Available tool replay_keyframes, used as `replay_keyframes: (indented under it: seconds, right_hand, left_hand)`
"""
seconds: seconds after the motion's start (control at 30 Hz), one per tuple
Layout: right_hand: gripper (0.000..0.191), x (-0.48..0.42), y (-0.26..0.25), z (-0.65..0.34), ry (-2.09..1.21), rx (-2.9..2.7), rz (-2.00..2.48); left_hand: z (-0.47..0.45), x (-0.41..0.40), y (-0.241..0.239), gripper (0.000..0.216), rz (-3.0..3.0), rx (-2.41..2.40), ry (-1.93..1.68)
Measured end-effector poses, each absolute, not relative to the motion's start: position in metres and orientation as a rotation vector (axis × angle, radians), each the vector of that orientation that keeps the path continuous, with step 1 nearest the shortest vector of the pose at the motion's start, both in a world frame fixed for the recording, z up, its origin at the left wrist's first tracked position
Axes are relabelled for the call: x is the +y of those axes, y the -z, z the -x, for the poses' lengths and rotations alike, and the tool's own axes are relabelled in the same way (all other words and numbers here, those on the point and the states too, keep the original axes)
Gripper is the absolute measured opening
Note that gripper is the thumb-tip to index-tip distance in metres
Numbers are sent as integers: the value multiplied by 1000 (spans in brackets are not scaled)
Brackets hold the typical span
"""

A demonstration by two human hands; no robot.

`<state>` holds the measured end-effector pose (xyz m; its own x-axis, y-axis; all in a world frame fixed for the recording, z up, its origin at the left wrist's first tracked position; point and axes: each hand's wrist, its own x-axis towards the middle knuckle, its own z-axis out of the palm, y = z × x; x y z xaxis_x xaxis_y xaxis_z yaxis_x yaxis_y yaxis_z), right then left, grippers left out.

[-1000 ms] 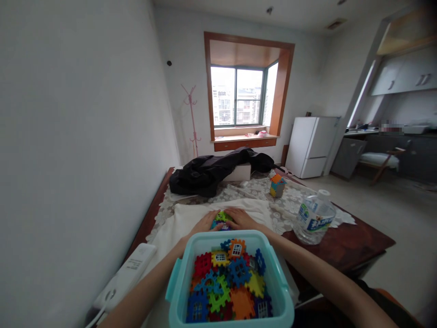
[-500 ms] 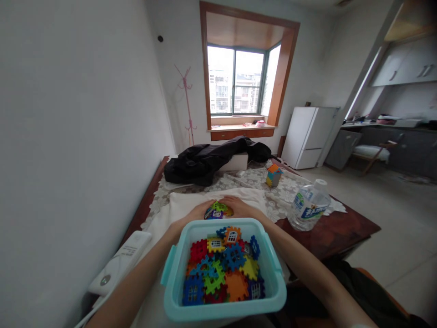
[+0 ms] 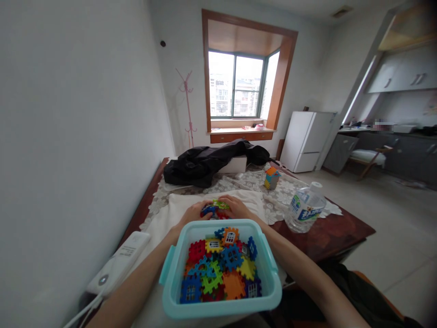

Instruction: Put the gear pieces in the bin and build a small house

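both hands [image 3: 215, 210] lifted block cluster [image 3: 215, 209] slightly

A home room: fridge [image 3: 305, 141], bay window [image 3: 239, 84], lace-covered table [image 3: 327, 232].

Beyond the fingers [image 3: 205, 210], a wood-framed window [image 3: 239, 84] gives daylight. A white fridge [image 3: 305, 141] stands to their right, a pink coat stand [image 3: 187, 107] by the white wall [image 3: 75, 114].

- Left hand [image 3: 193, 213] and right hand [image 3: 238, 208] grip a cluster of joined plastic tiles [image 3: 214, 210] together.
- Teal tub [image 3: 269, 282] of loose tiles sits at the table's near edge.
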<state>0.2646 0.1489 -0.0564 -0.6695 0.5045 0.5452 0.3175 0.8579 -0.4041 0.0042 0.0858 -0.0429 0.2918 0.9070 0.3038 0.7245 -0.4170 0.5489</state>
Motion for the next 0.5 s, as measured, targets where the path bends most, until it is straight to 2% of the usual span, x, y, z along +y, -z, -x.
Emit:
replay_keyframes:
  seconds: [0.2,0.3,0.5]
  right_hand:
    - [30,155,68,-261,-357,-2329,562]
    - [27,157,69,-258,-367,-2300,561]
    - [17,162,64,-261,-613,-2041,617]
  left_hand:
    - [-10,79,35,37,-2249,1606,-846]
    - [-10,79,34,38,-2298,1595,-874]
    - [-5,79,36,28,-2285,1685,-855]
